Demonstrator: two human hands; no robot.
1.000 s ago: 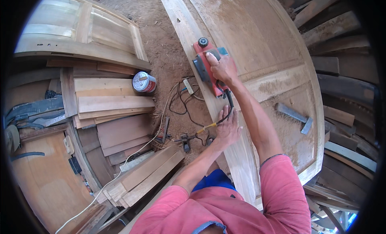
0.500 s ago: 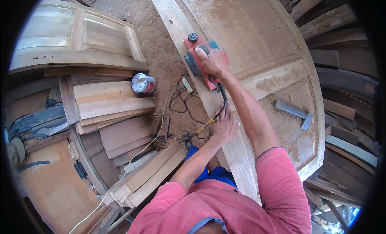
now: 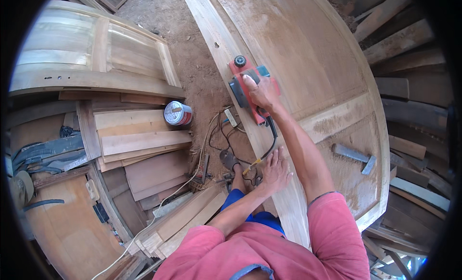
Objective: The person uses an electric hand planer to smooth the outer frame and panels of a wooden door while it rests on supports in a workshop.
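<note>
"What are we seeing around us in the head view?"

"A hammer-like tool is lying on the panelled door, right of centre. A black cord is trailing across the door's left edge, its yellow part passing close by our left hand. Left of centre, a lidded tub is standing beside stacked boards; another door is filling the upper left."

"And our hands?"

"They're working apart: at centre, our right hand is wrapping round the red planer, which is sitting on the door's left edge. Below it, our left is resting on the wood, fingers extended."

"What's differing from half a second ago?"

"The whole scene is sitting lower in the frame, and a sandalled foot is now showing beside the cords, below centre."
</note>
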